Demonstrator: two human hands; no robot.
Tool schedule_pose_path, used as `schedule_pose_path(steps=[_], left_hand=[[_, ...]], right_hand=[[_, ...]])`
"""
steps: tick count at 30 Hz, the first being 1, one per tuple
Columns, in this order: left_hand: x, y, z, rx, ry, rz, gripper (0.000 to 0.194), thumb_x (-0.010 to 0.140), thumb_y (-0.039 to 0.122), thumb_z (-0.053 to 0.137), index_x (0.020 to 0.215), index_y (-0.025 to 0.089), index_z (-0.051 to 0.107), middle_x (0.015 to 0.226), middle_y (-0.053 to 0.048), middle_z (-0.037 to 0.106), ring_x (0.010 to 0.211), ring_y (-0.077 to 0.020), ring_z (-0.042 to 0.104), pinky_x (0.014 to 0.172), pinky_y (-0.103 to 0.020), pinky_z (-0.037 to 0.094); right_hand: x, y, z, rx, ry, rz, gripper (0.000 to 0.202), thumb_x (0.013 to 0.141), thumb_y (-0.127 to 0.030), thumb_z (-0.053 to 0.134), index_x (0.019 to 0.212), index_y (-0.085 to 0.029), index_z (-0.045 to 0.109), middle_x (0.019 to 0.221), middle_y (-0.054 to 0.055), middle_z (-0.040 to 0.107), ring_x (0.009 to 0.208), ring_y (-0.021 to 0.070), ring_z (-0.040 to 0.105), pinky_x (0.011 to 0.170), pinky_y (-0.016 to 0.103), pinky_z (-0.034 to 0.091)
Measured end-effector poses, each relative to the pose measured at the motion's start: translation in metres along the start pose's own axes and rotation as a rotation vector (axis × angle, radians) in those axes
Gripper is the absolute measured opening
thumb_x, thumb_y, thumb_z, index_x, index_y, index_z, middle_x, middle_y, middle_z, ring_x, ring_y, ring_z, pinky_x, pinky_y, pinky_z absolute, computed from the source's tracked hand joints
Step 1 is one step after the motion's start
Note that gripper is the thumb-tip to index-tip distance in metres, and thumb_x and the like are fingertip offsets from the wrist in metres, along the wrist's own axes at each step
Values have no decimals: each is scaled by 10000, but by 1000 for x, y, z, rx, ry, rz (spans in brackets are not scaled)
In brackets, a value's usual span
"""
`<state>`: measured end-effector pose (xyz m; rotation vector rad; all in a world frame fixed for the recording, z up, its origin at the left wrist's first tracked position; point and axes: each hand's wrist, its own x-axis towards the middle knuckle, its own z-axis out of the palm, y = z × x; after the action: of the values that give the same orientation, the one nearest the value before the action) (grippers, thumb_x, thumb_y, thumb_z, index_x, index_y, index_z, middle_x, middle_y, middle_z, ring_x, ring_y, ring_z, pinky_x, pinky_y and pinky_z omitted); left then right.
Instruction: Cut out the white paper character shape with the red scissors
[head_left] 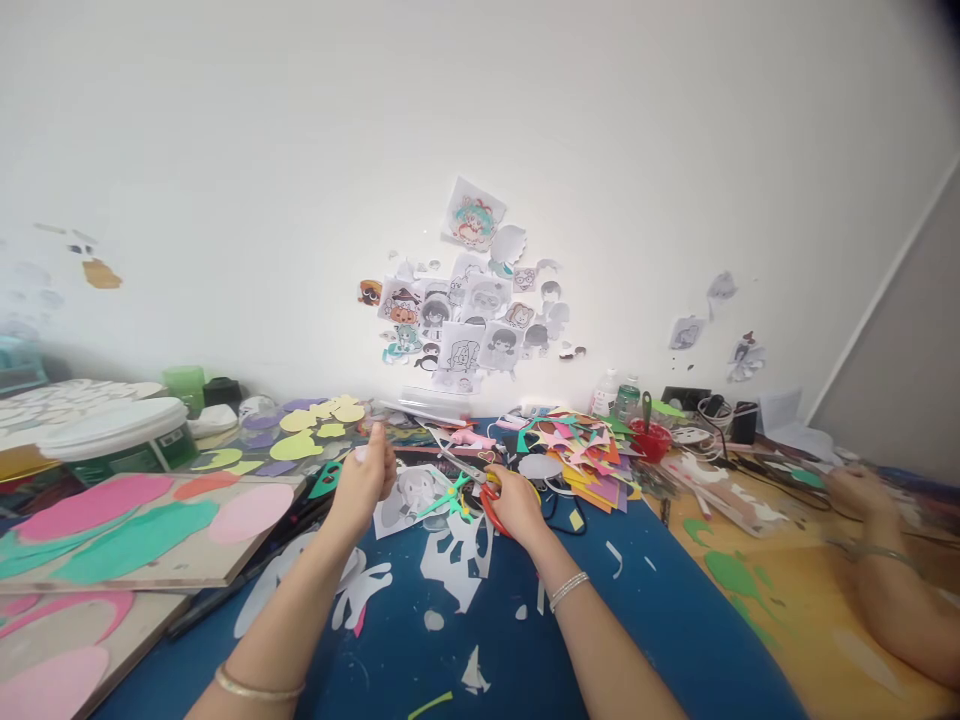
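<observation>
My right hand (514, 505) is closed on a pair of scissors (491, 495) with orange handles, whose blades point up and to the left. My left hand (367, 475) is raised left of them with its fingers curled together; whatever it may pinch is too small to make out. Between and below my hands lie a sheet with a printed drawing (412, 495), a cut white sheet with holes (456, 560) and green scissors (453, 497). White paper scraps (363, 595) are spread over the blue mat (450, 670).
Boards with pink and teal shapes (150, 530) and a white-lidded tub (120, 430) stand left. Behind my right hand is a pile of coloured paper (589, 450). A red cup (649, 440) sits beyond it. Another person's arm (892, 560) reaches in at right.
</observation>
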<state>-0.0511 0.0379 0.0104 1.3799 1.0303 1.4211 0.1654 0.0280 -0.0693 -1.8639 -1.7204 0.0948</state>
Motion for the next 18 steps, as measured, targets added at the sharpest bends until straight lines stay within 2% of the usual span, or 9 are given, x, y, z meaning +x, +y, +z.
schedule_pose_path(steps=[3, 7, 10, 13, 18], left_hand=[[-1, 1, 2, -165, -93, -64, 563, 789, 685, 358, 515, 226, 179, 461, 99, 138, 363, -40, 125, 369, -187, 94], [-1, -2, 4, -207, -188, -81, 578, 748, 718, 399, 506, 214, 251, 425, 103, 167, 341, -30, 124, 359, -176, 97], [0, -9, 4, -188, -242, -111, 560, 718, 727, 433, 540, 201, 360, 409, 108, 183, 335, -28, 117, 356, -170, 98], [0, -14, 5, -129, -255, -143, 494, 708, 681, 490, 672, 189, 480, 398, 113, 213, 332, -37, 120, 352, -173, 107], [-6, -20, 14, -12, -320, -162, 460, 743, 621, 468, 865, 181, 521, 399, 115, 252, 324, -58, 155, 350, -185, 121]], right_hand=[[2, 2, 2, 28, -18, 29, 449, 739, -135, 570, 1177, -236, 582, 950, 42, 698, 907, 198, 631, 696, 225, 427], [1, 2, 3, 65, -33, 48, 410, 761, -146, 557, 1158, -242, 588, 931, 47, 694, 870, 200, 634, 662, 225, 415], [-1, 1, 2, 117, -14, 37, 385, 748, -154, 577, 1122, -243, 605, 945, 53, 679, 908, 226, 612, 687, 249, 406], [-1, 0, 0, 219, 15, 62, 384, 744, -157, 581, 1117, -245, 596, 919, 49, 669, 897, 233, 606, 697, 271, 413], [-1, 4, -11, 479, 45, 129, 416, 804, -183, 490, 1219, -205, 459, 915, 45, 625, 665, 140, 589, 566, 229, 431]])
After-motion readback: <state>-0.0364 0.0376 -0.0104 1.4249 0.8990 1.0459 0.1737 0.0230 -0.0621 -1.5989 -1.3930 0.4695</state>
